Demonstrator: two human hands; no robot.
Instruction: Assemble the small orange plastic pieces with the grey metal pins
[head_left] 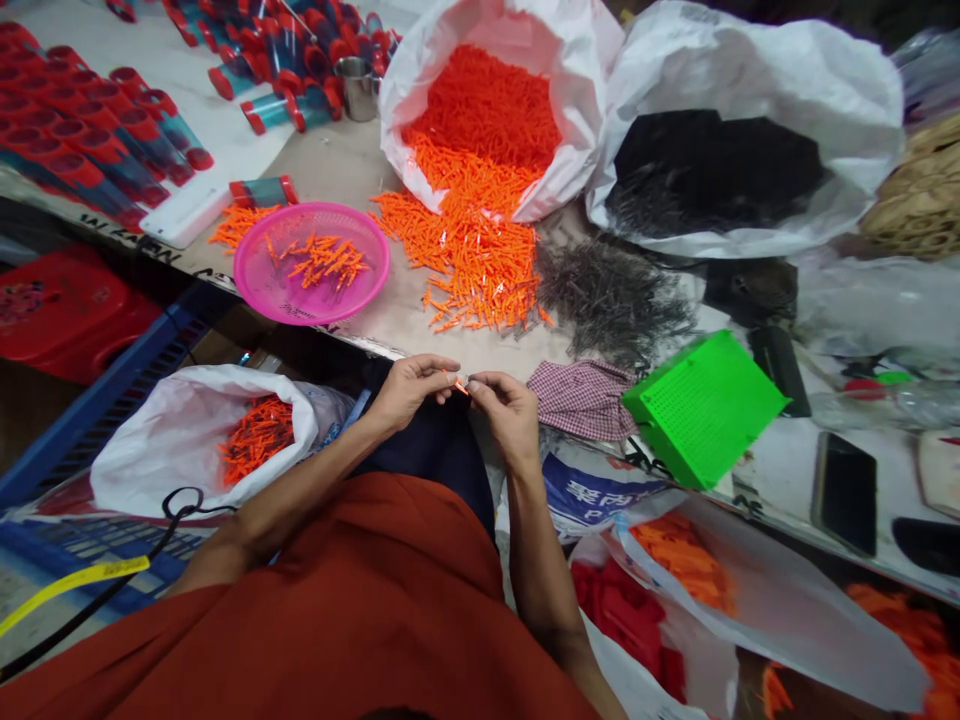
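My left hand (409,392) and my right hand (508,415) meet in front of my chest, with their fingertips pinching a small orange plastic piece (459,386). Most of that piece is hidden by my fingers. Beyond my hands, a loose heap of orange plastic pieces (465,255) spills from a white plastic bag (487,120) across the table. A pink plastic basket (311,262) holds more of them. Near my right hand lie a heap of thin grey metal pins (615,300) and a checked cloth (581,400).
A white bag of orange pieces (202,440) sits below my left arm. Red-capped clear tubes (97,130) and a steel cup (358,88) stand at the far left. To the right are a bright green perforated block (701,405), a bag of dark pins (705,170), and a phone (844,492).
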